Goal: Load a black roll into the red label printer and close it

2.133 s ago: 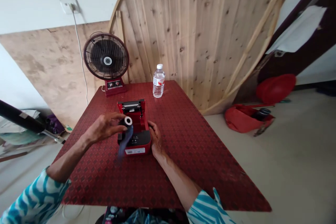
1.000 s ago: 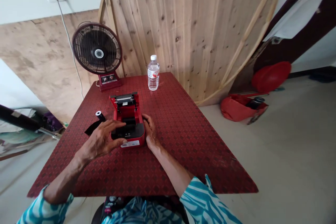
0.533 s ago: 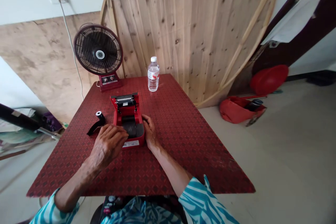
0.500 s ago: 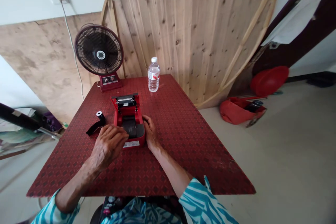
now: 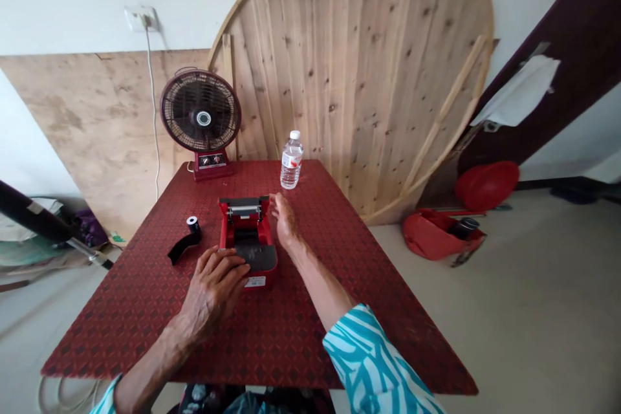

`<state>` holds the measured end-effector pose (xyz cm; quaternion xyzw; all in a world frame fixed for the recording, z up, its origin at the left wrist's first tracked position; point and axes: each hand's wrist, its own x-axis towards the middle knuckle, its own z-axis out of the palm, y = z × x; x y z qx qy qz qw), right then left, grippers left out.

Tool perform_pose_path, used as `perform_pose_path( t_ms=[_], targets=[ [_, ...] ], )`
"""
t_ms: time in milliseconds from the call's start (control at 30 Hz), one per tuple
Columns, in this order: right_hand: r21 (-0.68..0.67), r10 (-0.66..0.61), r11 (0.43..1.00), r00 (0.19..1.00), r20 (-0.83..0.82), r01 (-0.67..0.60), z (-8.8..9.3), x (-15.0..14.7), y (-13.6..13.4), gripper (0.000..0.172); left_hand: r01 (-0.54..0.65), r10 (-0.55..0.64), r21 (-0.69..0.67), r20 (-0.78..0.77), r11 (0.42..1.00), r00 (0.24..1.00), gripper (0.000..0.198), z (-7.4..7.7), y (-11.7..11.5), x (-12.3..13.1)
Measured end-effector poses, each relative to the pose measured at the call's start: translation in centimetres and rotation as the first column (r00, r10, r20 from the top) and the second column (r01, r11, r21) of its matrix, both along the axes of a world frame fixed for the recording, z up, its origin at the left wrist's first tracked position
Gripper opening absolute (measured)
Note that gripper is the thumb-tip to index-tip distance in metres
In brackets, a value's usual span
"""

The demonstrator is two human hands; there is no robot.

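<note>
A small red machine [image 5: 272, 252] like a label printer stands on the table with its hinged lid [image 5: 244, 207] raised, a roller bar inside it. My left hand [image 5: 218, 281] lies with fingers outstretched on the dark front panel [image 5: 257, 257], at its left side. At the right edge of the raised lid is my right hand [image 5: 286, 223], fingers partly bent and apart, the fingertips touching or very near the lid. Dark material shows in the bay between lid and panel. Left of the machine, a black ribbon roll [image 5: 193, 225] with a white core stands with a loose strip trailing.
A maroon fan [image 5: 201, 118] and a clear water bottle [image 5: 291, 165] stand at the back of the red patterned table [image 5: 349, 310]. Behind it leans a round wooden board [image 5: 369, 97]. A red bag [image 5: 427, 236] is on the floor at right.
My right hand has moved from the machine's right side up to the raised lid. My left hand now lies flatter on the front panel, and the black sheet over the bay shows less. The camera view has shifted.
</note>
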<state>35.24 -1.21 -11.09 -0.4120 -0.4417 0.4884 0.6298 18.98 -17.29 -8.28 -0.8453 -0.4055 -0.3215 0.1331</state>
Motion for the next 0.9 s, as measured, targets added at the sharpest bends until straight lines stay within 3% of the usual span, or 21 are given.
perform_pose_path(
  t_ms=[100, 200, 400, 567, 767, 833, 900],
  targets=[
    [0.091, -0.021, 0.996, 0.997, 0.074, 0.014, -0.4, 0.7, -2.3, 0.039, -0.013, 0.013, -0.03, 0.019, 0.999, 1.0, 0.019, -0.4, -0.1, 0.0],
    [0.051, -0.001, 0.999, 0.999, 0.054, -0.002, -1.3, 1.2, -4.7, 0.02, -0.02, 0.022, -0.031, 0.053, 0.999, 0.998, 0.019, -0.8, -0.3, 0.2],
    [-0.095, 0.1, 0.99, 0.991, -0.085, -0.108, -1.8, 1.1, -6.6, 0.039, 0.009, 0.003, -0.091, 0.131, 0.996, 0.991, 0.025, -1.1, 0.2, -0.9],
    [-0.099, 0.132, 0.985, 0.984, -0.119, -0.144, -1.6, 1.1, -6.8, 0.04, -0.145, 0.167, -0.131, 0.174, 0.981, 0.97, 0.033, -1.5, 1.7, -2.8],
    [-0.092, 0.103, 0.99, 0.992, -0.07, -0.109, -2.7, 1.0, -6.9, 0.041, -0.111, 0.167, -0.229, 0.244, 0.967, 0.955, 0.033, -2.6, 1.9, -3.2],
    [-0.083, 0.085, 0.992, 0.993, -0.08, -0.092, -3.3, 0.8, -6.9, 0.043, -0.039, 0.166, -0.321, 0.377, 0.946, 0.911, 0.035, -2.8, 1.7, -3.2],
    [-0.087, 0.045, 0.995, 0.995, -0.093, -0.053, -4.1, 0.4, -6.9, 0.046, 0.049, 0.226, -0.433, 0.56, 0.9, 0.797, 0.037, -3.1, 1.7, -3.0]
  ],
)
